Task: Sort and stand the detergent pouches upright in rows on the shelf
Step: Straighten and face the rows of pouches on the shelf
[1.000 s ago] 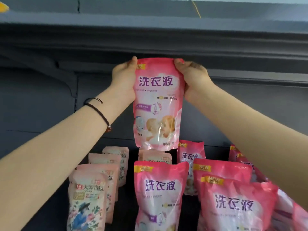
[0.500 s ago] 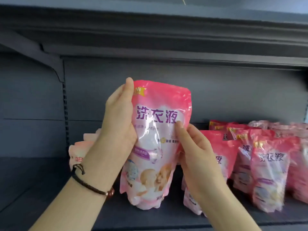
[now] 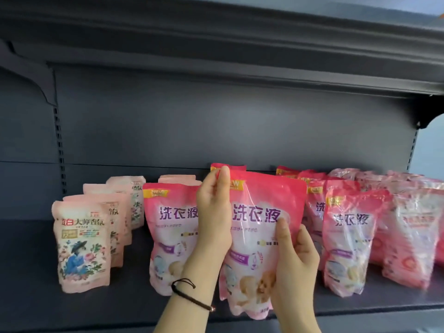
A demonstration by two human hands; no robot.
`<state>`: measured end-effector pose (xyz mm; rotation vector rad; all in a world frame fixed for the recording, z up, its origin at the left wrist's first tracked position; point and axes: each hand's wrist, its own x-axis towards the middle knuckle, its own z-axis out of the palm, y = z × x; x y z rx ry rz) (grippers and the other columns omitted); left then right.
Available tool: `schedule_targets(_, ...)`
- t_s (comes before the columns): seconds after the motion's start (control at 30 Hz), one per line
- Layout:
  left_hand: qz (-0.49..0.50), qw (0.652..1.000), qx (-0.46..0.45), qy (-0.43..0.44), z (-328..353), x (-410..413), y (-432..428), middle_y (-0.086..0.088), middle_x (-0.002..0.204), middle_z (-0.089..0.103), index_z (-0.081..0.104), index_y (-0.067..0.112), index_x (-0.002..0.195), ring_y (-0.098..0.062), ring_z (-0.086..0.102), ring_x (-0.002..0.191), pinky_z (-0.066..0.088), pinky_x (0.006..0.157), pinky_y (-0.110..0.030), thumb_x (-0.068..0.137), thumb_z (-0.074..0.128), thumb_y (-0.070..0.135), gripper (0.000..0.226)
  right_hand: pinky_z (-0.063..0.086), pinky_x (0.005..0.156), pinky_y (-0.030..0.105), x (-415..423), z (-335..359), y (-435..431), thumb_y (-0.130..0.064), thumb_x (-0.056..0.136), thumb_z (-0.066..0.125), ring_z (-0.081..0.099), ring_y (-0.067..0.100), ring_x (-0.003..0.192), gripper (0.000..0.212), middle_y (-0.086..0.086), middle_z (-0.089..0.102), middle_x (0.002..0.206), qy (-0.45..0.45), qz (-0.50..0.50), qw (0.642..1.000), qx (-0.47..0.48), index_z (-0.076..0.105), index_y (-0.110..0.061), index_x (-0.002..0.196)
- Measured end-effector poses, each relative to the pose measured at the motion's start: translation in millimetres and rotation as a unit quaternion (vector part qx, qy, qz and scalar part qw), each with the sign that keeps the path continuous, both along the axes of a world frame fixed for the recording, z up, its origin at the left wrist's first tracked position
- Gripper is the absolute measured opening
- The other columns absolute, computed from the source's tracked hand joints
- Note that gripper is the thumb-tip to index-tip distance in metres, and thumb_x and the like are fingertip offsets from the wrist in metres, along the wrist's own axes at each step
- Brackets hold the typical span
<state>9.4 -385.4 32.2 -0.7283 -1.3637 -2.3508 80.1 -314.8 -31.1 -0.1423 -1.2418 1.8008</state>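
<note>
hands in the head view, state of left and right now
Left hand: pinches the top left corner of the pink detergent pouch.
Right hand: holds the same pouch by its right edge, thumb on the front.

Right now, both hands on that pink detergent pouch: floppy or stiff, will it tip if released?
Likely floppy: the pink detergent pouch creases where the left hand pinches its top corner. Probably slippery; its film glares. Should stand unaided: a matching pouch beside it stands upright on the shelf.
</note>
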Motion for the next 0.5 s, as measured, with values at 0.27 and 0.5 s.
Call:
schedule_targets(0.27, 0.076, 0.996, -0.018, 0.043, -11, -4, 18, 0.009, 0.058, 0.029, 0.040, 0.016, 0.063, -0.004, 0.025, 0.055, 0.027, 0.052, -0.015, 0.100, 0.046, 0.026, 0.038, 0.048, 0.062, 0.033, -15, -11, 14, -0.033, 0.089, 0.061, 0.053, 0.019, 0.062, 0.026, 0.005, 0.060, 0.066, 0.002, -0.080, 0.997, 0.015, 0.060, -0.016, 0.069)
schedule_targets(0.5, 0.147, 0.988, -0.045, 0.028, -72, 20, 25, 0.039, 0.117, 0.054, 0.048, 0.047, 0.120, 0.015, 0.047, 0.116, 0.038, 0.091, -0.004, 0.094, 0.043, 0.043, 0.027, 0.040, 0.046, 0.013, -18, -27, 17, -0.029, 0.084, 0.062, 0.046, 0.004, 0.046, 0.027, -0.003, 0.054, 0.050, 0.026, -0.122, 0.992, 0.004, 0.060, -0.014, 0.062)
